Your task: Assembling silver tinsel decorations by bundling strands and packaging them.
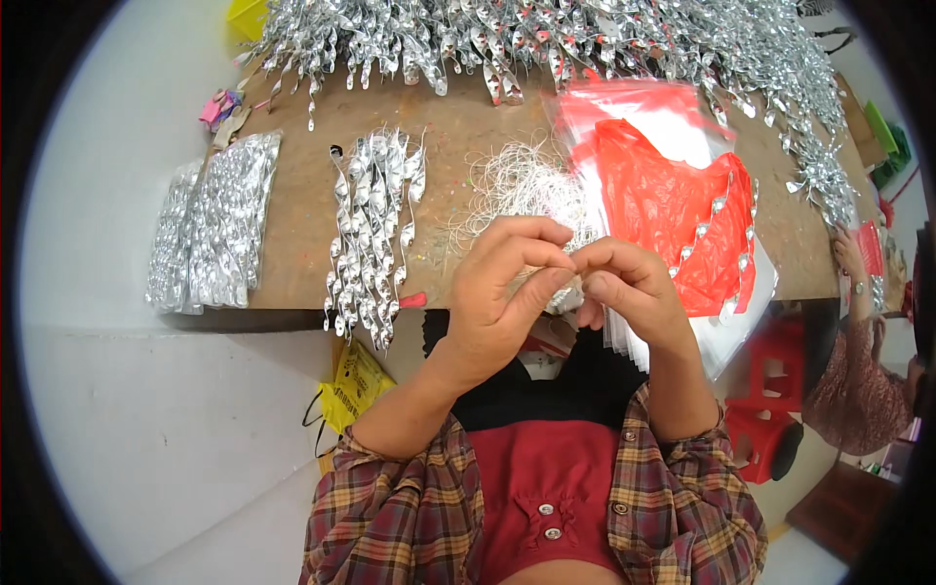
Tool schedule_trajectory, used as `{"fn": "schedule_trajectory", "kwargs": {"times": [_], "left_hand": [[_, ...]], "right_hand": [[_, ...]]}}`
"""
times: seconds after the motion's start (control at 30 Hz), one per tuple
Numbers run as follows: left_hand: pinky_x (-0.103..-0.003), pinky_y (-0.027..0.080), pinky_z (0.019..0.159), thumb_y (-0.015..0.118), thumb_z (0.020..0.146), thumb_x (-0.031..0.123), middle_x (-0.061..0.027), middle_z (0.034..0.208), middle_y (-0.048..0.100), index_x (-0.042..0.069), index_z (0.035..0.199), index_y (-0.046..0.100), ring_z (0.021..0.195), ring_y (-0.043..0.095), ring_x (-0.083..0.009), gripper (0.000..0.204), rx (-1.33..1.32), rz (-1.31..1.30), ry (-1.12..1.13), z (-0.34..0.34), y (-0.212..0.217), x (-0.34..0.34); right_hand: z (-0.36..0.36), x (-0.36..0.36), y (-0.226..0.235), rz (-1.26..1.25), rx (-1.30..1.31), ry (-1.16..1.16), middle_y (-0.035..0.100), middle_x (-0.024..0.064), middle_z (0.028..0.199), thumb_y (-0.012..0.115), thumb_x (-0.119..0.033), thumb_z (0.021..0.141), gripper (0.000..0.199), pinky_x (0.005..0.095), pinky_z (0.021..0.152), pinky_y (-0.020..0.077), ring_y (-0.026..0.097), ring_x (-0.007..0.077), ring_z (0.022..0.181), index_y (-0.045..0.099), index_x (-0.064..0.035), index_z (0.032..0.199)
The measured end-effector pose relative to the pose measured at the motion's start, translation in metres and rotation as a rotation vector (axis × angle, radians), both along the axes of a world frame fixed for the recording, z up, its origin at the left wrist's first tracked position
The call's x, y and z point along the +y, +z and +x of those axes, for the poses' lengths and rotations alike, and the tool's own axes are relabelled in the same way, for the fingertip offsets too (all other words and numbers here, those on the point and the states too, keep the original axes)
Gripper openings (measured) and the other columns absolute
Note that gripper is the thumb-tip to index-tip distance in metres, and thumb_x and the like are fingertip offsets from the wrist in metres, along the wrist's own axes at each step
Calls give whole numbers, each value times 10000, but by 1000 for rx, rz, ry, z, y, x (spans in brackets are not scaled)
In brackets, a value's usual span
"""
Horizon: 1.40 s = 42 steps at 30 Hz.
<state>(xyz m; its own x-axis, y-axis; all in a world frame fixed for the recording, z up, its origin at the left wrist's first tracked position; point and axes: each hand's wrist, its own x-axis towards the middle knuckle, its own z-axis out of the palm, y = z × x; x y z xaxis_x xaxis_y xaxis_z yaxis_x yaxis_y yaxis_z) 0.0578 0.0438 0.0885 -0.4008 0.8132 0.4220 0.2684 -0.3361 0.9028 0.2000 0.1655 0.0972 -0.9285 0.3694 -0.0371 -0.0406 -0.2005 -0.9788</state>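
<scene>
My left hand [492, 302] and my right hand [639, 292] meet fingertip to fingertip above the table's front edge. Both are closed in a pinch, thumb against forefinger; whatever lies between the fingertips is too small to make out. A tangled heap of thin white strings [522, 190] lies just beyond them, partly hidden by my hands. Right of it, a crumpled red plastic bag [648, 214] rests over clear plastic sleeves [756, 292]. Two twisted silver strips [702, 231] lie on the red bag. To the left, a bunch of twisted silver strips [375, 219] hangs slightly over the edge.
Bagged silver twists [234, 219] lie at the table's left end. A large pile of silver twists [546, 44] covers the back of the brown table [292, 185]. A yellow bag [358, 388] hangs below. At right are red stools [765, 419] and another person's sleeve [848, 395].
</scene>
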Motion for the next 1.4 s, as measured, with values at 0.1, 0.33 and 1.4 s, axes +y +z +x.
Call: {"fn": "schedule_trajectory", "kwargs": {"times": [0.1, 0.33, 1.4], "left_hand": [[-254, 433, 804, 591, 879, 84, -88, 1099, 526, 23, 953, 577, 936, 531, -133, 97, 232, 86, -12, 4, 1, 9], [-266, 490, 746, 601, 860, 49, -84, 935, 577, 27, 1164, 519, 855, 593, -140, 315, -231, -58, -150, 25, -31, 8], [-222, 461, 699, 595, 848, 38, -52, 1062, 567, 46, 1258, 521, 786, 552, -96, 416, -410, -576, -361, -2, -42, -41]], "right_hand": [[0, 1, -1, -21, -63, 9, 599, 31, 682, 571, -103, 884, 139, 181, 481, 434, 566, 73, 551, 589, -5, 981], [-1, 9, -19, -336, 219, -69, 583, 40, 658, 569, -154, 891, 118, 170, 393, 371, 500, 67, 461, 555, -41, 924], [20, 31, -58, -415, 140, -234, 625, 44, 746, 542, -159, 913, 107, 137, 442, 273, 291, 21, 416, 576, -67, 957]]}}
